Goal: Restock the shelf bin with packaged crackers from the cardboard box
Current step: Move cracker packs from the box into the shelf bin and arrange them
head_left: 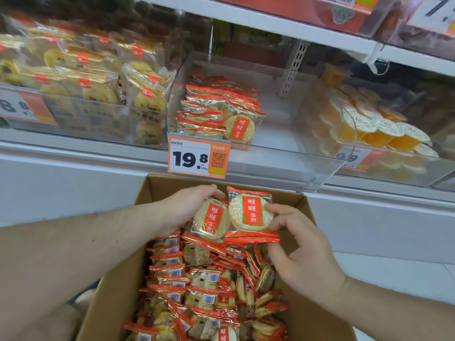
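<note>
Both forearms reach in over the open cardboard box [152, 190]. The left hand [187, 207] curls its fingers round one cracker packet [209, 219]; the right hand [298, 242] pinches a second packet [250, 212] by its edge between thumb and forefinger. So two packets are held, side by side, above dozens in the box. The clear shelf bin [283, 156] above is partly filled, its stack on the left.

The cardboard box [157, 190] stands open below the shelf, heaped with red-edged clear cracker packets [197, 286]. Two packets are raised above the heap, label up: one [211, 219] in my left hand, one [250, 214] in my right. The clear shelf bin [283, 156] holds a packet stack [219, 112] at its left.
</note>
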A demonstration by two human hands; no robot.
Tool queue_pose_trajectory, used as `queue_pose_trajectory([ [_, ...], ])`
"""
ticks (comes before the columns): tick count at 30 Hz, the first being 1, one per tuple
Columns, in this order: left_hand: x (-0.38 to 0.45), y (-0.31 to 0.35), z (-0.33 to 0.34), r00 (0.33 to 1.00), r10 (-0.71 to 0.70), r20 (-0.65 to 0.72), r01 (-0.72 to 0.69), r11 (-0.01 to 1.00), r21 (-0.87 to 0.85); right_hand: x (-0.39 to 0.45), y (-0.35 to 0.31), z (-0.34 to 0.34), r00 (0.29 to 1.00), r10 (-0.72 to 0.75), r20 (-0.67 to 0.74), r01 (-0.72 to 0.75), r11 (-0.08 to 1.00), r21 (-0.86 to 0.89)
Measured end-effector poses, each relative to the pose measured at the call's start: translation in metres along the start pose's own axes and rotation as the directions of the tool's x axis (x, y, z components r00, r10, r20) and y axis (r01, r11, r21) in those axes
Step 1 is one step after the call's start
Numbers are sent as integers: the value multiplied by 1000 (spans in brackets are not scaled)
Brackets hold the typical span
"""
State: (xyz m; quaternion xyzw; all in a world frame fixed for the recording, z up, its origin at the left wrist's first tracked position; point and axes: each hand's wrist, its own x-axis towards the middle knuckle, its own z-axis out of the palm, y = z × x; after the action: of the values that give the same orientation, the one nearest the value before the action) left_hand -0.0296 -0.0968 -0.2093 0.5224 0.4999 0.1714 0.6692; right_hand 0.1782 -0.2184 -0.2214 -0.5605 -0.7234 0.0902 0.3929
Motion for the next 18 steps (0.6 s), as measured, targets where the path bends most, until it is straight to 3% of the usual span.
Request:
queue_pose_trajectory([
  [6,-21,16,25,994,87,72,-69,973,-220,8,-1,4,988,-146,46,148,988,-45],
  [13,-28,21,28,969,248,25,-238,950,-202,24,-14,-14,978,-189,85,187,982,33],
  [15,-30,26,24,953,303,17,-298,944,-141,30,-19,-21,996,-86,34,84,995,54],
  [18,-34,33,21,918,393,51,-384,914,-128,44,-28,-26,963,268,13,-265,941,213],
])
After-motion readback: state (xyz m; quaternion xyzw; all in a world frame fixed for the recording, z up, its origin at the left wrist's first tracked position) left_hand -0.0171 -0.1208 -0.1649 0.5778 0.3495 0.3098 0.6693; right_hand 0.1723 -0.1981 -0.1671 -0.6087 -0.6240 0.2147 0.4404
